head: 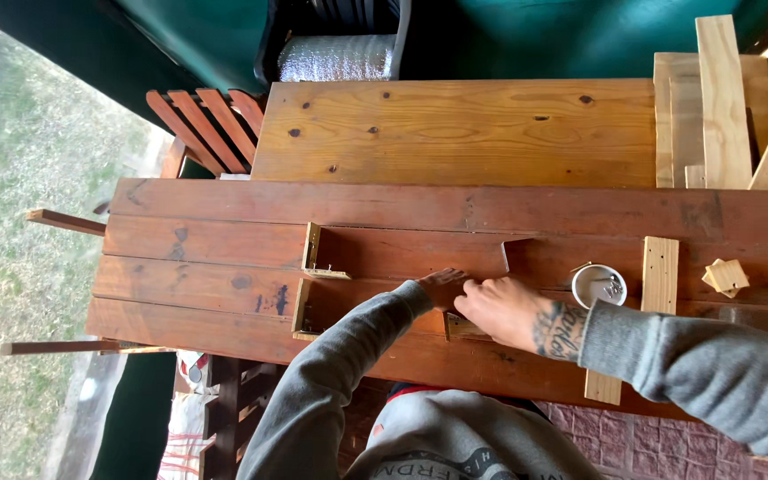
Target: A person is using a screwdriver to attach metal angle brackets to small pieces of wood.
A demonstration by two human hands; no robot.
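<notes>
A dark reddish plank assembly lies across a pale pine table. My left hand rests on a plank near the middle, fingers curled, mostly hidden by my grey sleeve. My right hand lies just to its right, fingers pressing down on a small wooden block at the plank edge. Whether either hand grips anything small I cannot tell. Two short upright wood pieces with metal fittings stand to the left of the hands.
A small white cup with screws sits right of my hand, beside a pale wood strip and small wood offcuts. Pale boards are stacked at the back right. A red slatted chair stands at left by grass.
</notes>
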